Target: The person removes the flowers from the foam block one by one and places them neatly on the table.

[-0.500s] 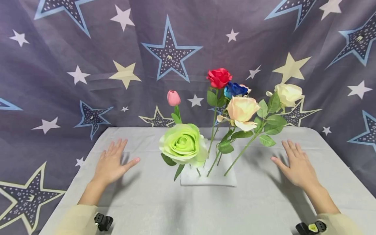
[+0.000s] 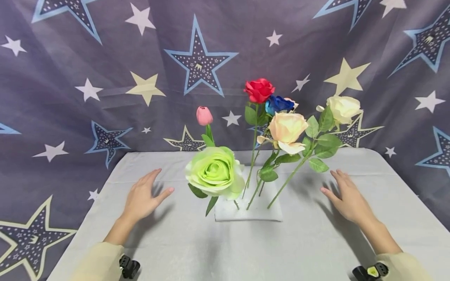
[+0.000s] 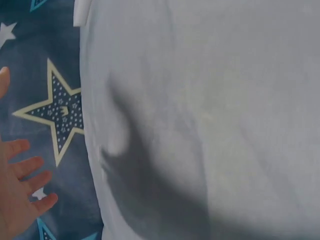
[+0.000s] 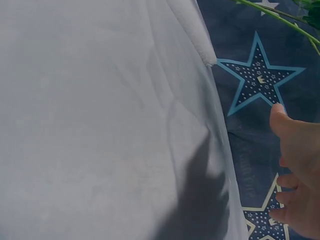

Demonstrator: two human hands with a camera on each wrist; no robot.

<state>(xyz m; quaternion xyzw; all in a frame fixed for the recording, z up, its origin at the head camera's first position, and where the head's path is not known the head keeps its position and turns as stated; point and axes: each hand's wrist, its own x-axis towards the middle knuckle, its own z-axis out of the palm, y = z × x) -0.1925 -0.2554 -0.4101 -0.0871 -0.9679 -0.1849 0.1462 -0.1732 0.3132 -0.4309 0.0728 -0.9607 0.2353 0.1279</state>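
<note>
A person's left hand (image 2: 142, 199) hovers just above the desk (image 2: 197, 249) near its left edge, fingers straight and spread wide, thumb angled toward the middle, holding nothing. The right hand (image 2: 346, 199) mirrors it near the right edge, palm down, fingers wide and loose, likewise holding nothing. Pale yellow sleeves (image 2: 98, 261) cover both forearms, and a small black wrist camera (image 2: 129, 267) sits at each cuff.

Between the two hands, apart from both, a white foam block (image 2: 247, 212) lies flat on the grey cloth toward the middle of the desk. It serves as the base for a cluster of artificial flowers whose stems are pushed into it, which appears to be why they stand without a vase. A large green rose (image 2: 214, 171) leans low toward the front left, its head hanging over the block's near left corner. Behind it a small pink tulip (image 2: 204, 115) stands upright. A red rose (image 2: 259, 90) rises tallest at the centre, with a blue rose (image 2: 279, 104) just beside it and partly hidden. A peach rose (image 2: 287, 128) tilts forward, and a cream rose (image 2: 343, 108) leans out toward the right on a long slanted stem.

The spread of angles seems to fan the blooms apart so each head shows.

A dark star-printed curtain (image 2: 105, 78) hangs behind the far edge of the desk and drapes down its sides. The wrist views show little beyond grey cloth, hand shadows and fingertips.
</note>
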